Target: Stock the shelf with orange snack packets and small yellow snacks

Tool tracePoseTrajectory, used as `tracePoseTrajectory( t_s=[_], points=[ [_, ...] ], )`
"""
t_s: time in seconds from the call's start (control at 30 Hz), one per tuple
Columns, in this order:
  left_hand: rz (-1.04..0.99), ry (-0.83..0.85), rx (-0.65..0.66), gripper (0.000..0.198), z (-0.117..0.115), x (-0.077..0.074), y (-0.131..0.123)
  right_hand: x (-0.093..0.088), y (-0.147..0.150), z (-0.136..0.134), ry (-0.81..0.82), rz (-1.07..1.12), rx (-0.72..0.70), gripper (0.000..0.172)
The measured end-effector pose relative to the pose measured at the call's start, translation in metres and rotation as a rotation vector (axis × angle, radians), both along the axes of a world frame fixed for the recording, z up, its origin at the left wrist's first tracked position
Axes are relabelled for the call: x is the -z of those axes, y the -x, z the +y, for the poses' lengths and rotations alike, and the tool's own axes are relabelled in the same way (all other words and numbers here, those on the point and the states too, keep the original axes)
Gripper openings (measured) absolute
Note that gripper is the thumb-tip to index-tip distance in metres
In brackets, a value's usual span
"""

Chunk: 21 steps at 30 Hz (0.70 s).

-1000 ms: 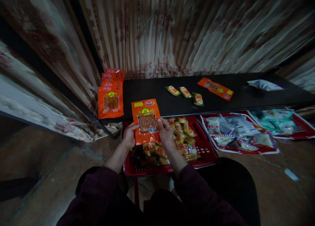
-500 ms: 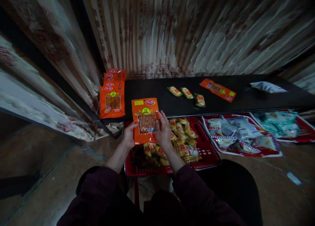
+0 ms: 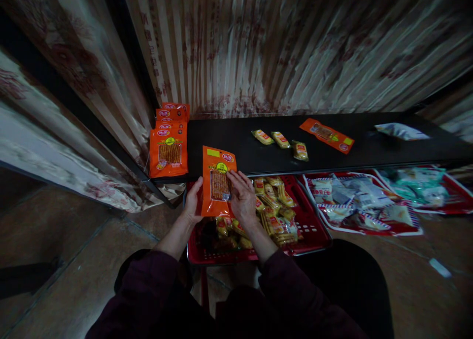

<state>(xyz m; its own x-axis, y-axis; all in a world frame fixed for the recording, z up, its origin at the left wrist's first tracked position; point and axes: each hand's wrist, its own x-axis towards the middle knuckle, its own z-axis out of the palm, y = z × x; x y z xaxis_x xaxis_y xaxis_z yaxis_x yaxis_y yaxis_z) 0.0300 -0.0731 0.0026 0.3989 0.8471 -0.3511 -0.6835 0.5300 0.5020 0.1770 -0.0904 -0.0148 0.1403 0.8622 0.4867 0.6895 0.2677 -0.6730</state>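
An orange snack packet (image 3: pixel 217 174) with a clear window stands upright in front of me, over a red basket (image 3: pixel 312 230). My left hand (image 3: pixel 192 201) grips its left edge from behind. My right hand (image 3: pixel 242 196) lies across its front, fingers spread over the window and right edge. The basket holds several small yellow snack packs (image 3: pixel 275 206). A stack of like orange packets (image 3: pixel 168 144) lies on the left end of the black shelf (image 3: pixel 332 156).
On the shelf lie three small yellow packs (image 3: pixel 281 142), another orange packet (image 3: pixel 327 135) and a pale wrapper (image 3: pixel 401 130). Red trays of white and green packets (image 3: pixel 362 201) sit under the shelf at the right. Striped curtains hang behind and to the left.
The orange packet has turned slightly, looking narrower, and shifted a bit right. My right hand has slid from its right edge onto its front.
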Motion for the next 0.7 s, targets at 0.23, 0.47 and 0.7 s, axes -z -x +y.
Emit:
tracePoseTrajectory(
  t_s=[0.23, 0.47, 0.7],
  points=[
    [0.119, -0.079, 0.005, 0.045, -0.003, 0.009, -0.004, -0.002, 0.007, -0.003, 0.014, 0.079, -0.020, 0.053],
    [0.175, -0.124, -0.031, 0.045, -0.005, 0.012, -0.010, -0.009, 0.014, -0.008, 0.058, 0.145, -0.020, 0.049],
    [0.170, -0.206, -0.027, 0.049, -0.006, 0.007, -0.014, -0.011, 0.017, -0.010, 0.117, 0.269, -0.040, 0.043]
  ],
)
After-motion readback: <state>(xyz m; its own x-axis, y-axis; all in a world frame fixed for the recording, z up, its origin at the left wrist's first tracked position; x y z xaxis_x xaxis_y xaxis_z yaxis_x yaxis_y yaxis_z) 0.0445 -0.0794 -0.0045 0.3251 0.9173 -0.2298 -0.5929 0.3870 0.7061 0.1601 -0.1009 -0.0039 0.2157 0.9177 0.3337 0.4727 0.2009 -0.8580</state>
